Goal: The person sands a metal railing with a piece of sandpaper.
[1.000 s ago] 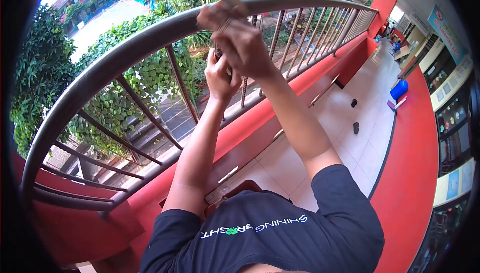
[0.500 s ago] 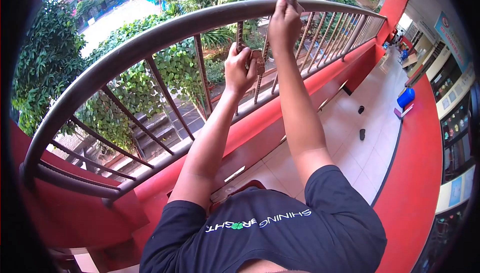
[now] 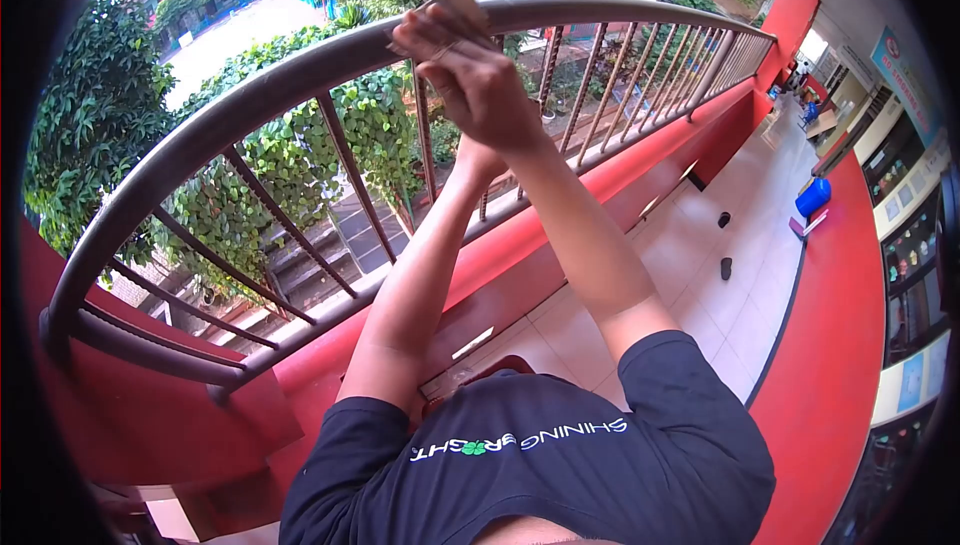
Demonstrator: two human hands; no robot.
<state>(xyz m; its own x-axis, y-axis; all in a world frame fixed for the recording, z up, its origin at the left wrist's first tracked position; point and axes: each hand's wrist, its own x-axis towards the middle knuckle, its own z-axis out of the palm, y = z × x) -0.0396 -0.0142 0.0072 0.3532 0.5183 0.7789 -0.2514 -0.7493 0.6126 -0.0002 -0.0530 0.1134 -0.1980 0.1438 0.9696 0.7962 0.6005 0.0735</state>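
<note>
My right hand [image 3: 480, 80] is on the curved top rail [image 3: 300, 75] of the metal railing, fingers bent over a stiff tan sheet that looks like sandpaper [image 3: 458, 7]. The sheet lies against the rail and its edge sticks up past the fingers. Below and behind my right wrist is my left hand [image 3: 482, 157], near the upright bars [image 3: 425, 135]. My right hand and wrist cover its fingers, so its hold does not show.
The railing stands on a red ledge [image 3: 500, 245], with leafy plants [image 3: 250, 195] beyond it. To the right runs a tiled corridor [image 3: 680, 265] with a pair of dark sandals [image 3: 725, 268] and a blue bin [image 3: 813, 193].
My right hand has moved left along the top rail and now crosses in front of my left hand. The left hand's fingers and the brown piece beside it have become hidden.
</note>
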